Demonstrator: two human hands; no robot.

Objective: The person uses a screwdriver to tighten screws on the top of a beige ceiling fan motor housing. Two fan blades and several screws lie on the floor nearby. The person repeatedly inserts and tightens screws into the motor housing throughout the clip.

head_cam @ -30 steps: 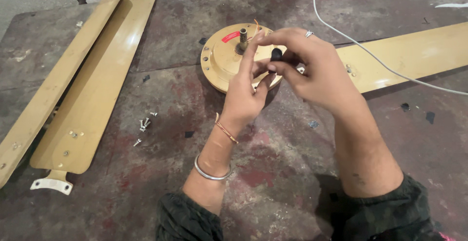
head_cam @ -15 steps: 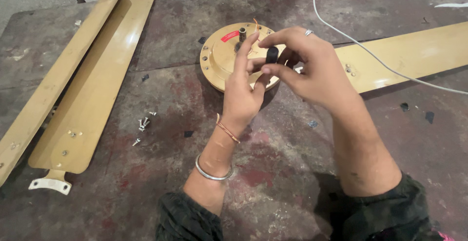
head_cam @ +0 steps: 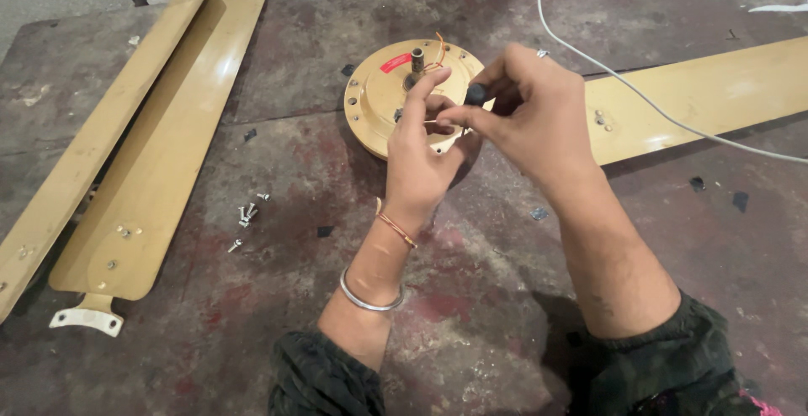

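- Since the earlier frame, both hands had shifted slightly left over the motor, and the small bright piece at the right fingers no longer showed.
- Head view: the left hand (head_cam: 421, 159) pinched a thin wire between thumb and forefinger, just above the round tan fan motor (head_cam: 379, 96) lying on the counter (head_cam: 252, 315).
- Right hand (head_cam: 526, 113) was clenched on a small black tool (head_cam: 476, 94), touching the left fingertips.
- 2 loose fan blades (head_cam: 160, 155) lay left, screws (head_cam: 247, 212) beside them.
- 1 attached blade (head_cam: 699, 96) reached right under a white cable (head_cam: 589, 67).
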